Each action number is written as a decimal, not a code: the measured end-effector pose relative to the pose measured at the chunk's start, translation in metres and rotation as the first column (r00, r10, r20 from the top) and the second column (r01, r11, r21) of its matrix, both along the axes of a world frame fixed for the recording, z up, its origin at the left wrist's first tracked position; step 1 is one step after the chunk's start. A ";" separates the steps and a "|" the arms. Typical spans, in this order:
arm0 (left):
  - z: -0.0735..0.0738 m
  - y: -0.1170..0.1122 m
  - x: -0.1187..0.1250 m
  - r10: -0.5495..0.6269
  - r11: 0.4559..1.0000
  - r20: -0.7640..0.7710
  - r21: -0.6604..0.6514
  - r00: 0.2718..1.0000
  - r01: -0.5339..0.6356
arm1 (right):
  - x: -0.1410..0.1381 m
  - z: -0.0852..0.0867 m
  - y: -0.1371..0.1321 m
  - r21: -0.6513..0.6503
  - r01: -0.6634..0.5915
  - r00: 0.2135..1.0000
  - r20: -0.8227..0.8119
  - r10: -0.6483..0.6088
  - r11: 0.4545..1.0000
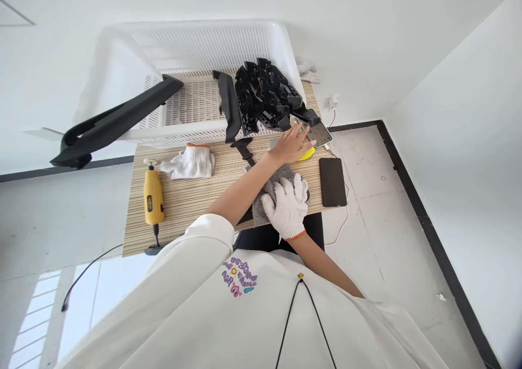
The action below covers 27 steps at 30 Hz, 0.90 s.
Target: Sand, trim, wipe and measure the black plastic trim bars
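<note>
My left hand [291,142], bare, stretches across to the far side of the table with its fingers spread. It is at the near edge of a lit phone [320,134]; whether a fingertip touches the screen I cannot tell. A yellow object [307,154] shows partly from beneath that hand. In a white knitted glove, my right hand [286,205] lies on a grey cloth [260,210], fingers apart. Whatever is under the cloth is hidden. A black caliper-like tool [243,149] runs under my left forearm, which hides part of it.
A white plastic basket [281,37] holds several black plastic parts [265,94]; one long black part [118,120] hangs over its left rim. Nearer are a white glove [191,162], a yellow rotary tool [153,198] with a cord, and a dark phone [333,182] at the right table edge.
</note>
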<state>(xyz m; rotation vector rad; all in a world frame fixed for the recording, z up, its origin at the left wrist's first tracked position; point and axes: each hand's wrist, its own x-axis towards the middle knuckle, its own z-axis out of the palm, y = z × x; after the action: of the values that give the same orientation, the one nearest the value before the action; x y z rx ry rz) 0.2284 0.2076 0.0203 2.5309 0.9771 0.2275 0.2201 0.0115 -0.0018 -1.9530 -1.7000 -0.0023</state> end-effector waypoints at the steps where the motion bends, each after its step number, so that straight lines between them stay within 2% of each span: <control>1: 0.000 0.003 0.003 0.018 1.000 -0.003 -0.022 1.000 -0.018 | 0.000 0.000 0.000 -0.003 -0.001 1.000 0.001 0.001 1.000; 4: 0.000 0.012 0.014 0.051 0.996 -0.010 -0.077 0.999 -0.051 | 0.000 0.000 0.000 -0.007 0.000 1.000 0.003 0.000 1.000; 9: -0.003 0.021 0.025 0.081 0.993 0.006 -0.088 0.997 -0.080 | -0.001 -0.002 0.000 -0.020 -0.002 1.000 0.002 0.002 1.000; 15: -0.004 0.018 0.020 0.044 0.996 0.064 -0.080 0.997 -0.039 | 0.000 -0.003 -0.001 -0.027 -0.008 1.000 -0.014 0.008 1.000; 22: 0.000 0.009 0.016 0.092 0.978 0.034 -0.192 0.995 -0.083 | 0.000 -0.003 0.000 -0.012 -0.008 1.000 -0.009 0.007 1.000; 25: 0.010 0.003 0.011 0.074 0.973 0.051 -0.222 0.996 -0.061 | 0.000 -0.003 0.000 -0.001 -0.003 1.000 -0.002 0.003 1.000; 27: 0.025 -0.008 -0.006 0.009 0.966 0.034 -0.260 0.999 0.000 | 0.000 -0.003 0.000 0.007 0.000 1.000 0.002 0.000 1.000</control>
<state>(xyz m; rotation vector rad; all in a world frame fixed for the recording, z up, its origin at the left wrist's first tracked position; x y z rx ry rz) 0.2225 0.1996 0.0452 2.2784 0.9333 0.1340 0.2196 0.0114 -0.0053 -1.9483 -1.6991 -0.0098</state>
